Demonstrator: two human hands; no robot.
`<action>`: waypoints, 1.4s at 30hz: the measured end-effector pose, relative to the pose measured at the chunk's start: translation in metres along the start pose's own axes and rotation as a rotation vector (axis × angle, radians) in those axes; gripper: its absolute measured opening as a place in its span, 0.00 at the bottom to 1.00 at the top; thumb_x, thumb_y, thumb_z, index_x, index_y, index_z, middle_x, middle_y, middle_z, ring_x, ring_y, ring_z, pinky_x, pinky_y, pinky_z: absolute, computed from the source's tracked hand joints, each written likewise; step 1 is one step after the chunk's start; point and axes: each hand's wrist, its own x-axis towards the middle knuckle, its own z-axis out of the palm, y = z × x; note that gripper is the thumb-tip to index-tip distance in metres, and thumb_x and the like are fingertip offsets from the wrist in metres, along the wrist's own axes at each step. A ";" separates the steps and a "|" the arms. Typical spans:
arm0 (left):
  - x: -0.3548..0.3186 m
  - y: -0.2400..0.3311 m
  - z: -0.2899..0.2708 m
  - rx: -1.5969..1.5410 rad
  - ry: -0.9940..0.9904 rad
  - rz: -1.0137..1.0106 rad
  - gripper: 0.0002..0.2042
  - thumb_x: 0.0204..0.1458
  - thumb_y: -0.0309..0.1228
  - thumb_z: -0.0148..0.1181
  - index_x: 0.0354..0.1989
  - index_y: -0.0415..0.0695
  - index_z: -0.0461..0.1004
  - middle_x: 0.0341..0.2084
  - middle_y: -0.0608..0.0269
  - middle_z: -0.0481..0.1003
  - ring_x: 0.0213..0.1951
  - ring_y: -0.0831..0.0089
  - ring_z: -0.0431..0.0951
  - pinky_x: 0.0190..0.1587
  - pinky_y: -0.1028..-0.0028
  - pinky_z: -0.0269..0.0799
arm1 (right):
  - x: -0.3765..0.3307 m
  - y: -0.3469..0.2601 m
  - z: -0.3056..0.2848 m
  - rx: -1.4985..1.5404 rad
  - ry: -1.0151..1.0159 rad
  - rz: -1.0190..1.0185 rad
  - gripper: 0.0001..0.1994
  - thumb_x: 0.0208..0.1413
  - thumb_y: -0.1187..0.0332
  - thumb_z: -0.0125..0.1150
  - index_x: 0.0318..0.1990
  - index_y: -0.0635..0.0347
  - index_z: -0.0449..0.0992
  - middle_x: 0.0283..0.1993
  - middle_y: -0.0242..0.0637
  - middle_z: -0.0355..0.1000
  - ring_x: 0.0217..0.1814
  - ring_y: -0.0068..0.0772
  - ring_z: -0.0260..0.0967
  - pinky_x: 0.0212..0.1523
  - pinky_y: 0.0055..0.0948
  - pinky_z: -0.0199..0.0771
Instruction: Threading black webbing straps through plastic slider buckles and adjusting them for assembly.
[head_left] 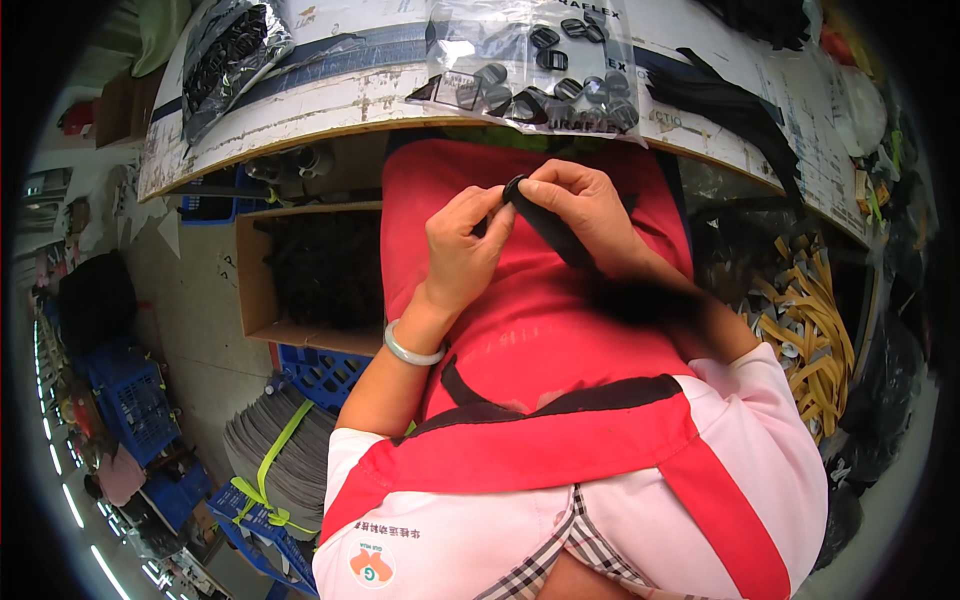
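Over my red apron (pixel 540 330), both hands meet at a small black plastic buckle (pixel 513 188). My left hand (pixel 465 240) is closed, its thumb and fingertips pinching the buckle's left side. From the other side, my right hand (pixel 588 208) is closed on a black webbing strap (pixel 556 236), thumb near the buckle. One end of the strap is at the buckle; the rest runs down under my right wrist, where a dark part is smeared by motion. Whether the strap passes through the buckle's slot is hidden by my fingers.
A clear plastic bag (pixel 530 75) of black buckles lies on the worn worktable (pixel 370 85) ahead. Black straps (pixel 720 105) hang over its edge at right. A cardboard box (pixel 250 280) with dark items, rolled grey webbing (pixel 270 445) and yellow-brown straps (pixel 815 335) flank me.
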 end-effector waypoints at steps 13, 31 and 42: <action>-0.009 -0.011 0.001 0.069 -0.058 0.020 0.07 0.49 0.19 0.62 0.38 0.36 0.77 0.22 0.58 0.72 0.22 0.72 0.70 0.25 0.75 0.65 | 0.008 0.011 -0.009 0.136 -0.012 0.166 0.12 0.58 0.62 0.63 0.42 0.60 0.76 0.29 0.27 0.73 0.25 0.12 0.67 0.24 0.13 0.65; -0.013 -0.008 -0.002 -0.902 0.038 -0.744 0.11 0.56 0.27 0.60 0.42 0.31 0.77 0.29 0.57 0.79 0.24 0.76 0.78 0.20 0.81 0.71 | -0.013 -0.011 0.007 -0.108 -0.054 -0.277 0.05 0.57 0.75 0.61 0.40 0.62 0.77 0.34 0.31 0.73 0.31 0.15 0.69 0.29 0.15 0.69; -0.018 -0.008 0.004 -0.522 0.065 -0.396 0.08 0.52 0.22 0.62 0.41 0.36 0.79 0.30 0.64 0.75 0.27 0.81 0.76 0.19 0.84 0.69 | -0.003 0.011 -0.002 -0.102 0.026 0.112 0.08 0.57 0.71 0.61 0.37 0.65 0.69 0.26 0.32 0.73 0.22 0.17 0.69 0.22 0.17 0.71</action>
